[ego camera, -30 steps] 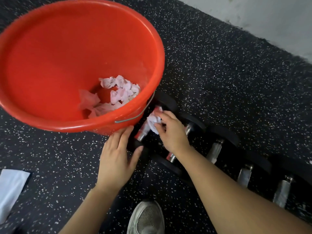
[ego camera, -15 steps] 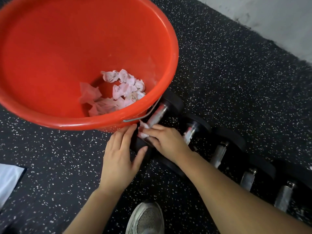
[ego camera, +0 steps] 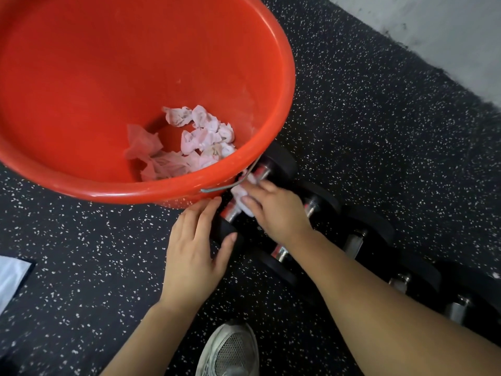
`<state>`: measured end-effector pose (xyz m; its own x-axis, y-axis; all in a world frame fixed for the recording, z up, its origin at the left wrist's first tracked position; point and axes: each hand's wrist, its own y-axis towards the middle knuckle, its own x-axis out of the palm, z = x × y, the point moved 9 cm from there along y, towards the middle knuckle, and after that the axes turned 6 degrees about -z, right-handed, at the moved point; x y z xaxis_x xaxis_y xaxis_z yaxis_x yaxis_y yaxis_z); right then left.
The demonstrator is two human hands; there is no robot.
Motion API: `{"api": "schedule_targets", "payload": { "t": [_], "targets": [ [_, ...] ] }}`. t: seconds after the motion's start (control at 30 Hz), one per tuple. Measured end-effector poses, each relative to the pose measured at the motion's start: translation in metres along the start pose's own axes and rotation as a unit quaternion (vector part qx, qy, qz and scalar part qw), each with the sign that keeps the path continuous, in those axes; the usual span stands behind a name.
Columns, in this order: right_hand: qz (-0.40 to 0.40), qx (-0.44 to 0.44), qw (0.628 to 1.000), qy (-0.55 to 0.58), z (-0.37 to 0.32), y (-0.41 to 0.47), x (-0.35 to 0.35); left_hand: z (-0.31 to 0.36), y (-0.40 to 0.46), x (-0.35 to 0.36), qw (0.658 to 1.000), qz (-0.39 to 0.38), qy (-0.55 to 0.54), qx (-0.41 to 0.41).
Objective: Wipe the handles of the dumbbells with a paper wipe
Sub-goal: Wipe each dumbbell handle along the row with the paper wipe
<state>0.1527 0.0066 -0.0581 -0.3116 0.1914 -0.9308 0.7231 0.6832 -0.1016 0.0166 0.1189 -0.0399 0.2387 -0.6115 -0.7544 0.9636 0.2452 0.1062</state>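
A row of black dumbbells with metal handles lies on the speckled floor, running from centre to lower right. My right hand (ego camera: 273, 210) presses a crumpled white paper wipe (ego camera: 241, 198) onto the handle of the leftmost dumbbell (ego camera: 279, 165). My left hand (ego camera: 193, 251) rests flat against that dumbbell's near black end (ego camera: 226, 230), fingers together, holding nothing. More handles show further right, among them the second dumbbell's handle (ego camera: 311, 204) and a third dumbbell's handle (ego camera: 353, 241). My right forearm hides part of the row.
A large red bucket (ego camera: 279, 77) stands close at upper left, its wire handle hanging by the first dumbbell. Several used crumpled wipes (ego camera: 189, 142) lie inside. A white sheet (ego camera: 12, 278) lies at the left edge. My grey shoe (ego camera: 230, 351) is at the bottom; a pale wall (ego camera: 447, 31) runs at the upper right.
My right hand slid the wipe down toward the handle's near end, then back up to its middle. My left hand stayed on the dumbbell's end.
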Motion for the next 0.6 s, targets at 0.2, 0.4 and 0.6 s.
{"api": "schedule_targets", "payload": {
  "t": [0.2, 0.4, 0.6],
  "targets": [
    [-0.031, -0.12, 0.992, -0.025, -0.028, -0.009, 0.016, -0.003, -0.002, 0.004, 1.0, -0.003, -0.003, -0.002],
    [0.031, 0.051, 0.998, -0.014, 0.023, 0.007, -0.006, -0.003, -0.002, 0.003, 1.0, -0.005, -0.002, -0.004],
    [-0.017, -0.038, 0.998, 0.041, -0.011, -0.009, 0.014, 0.0, -0.001, 0.003, 1.0, -0.001, -0.005, 0.002]
  ]
}}
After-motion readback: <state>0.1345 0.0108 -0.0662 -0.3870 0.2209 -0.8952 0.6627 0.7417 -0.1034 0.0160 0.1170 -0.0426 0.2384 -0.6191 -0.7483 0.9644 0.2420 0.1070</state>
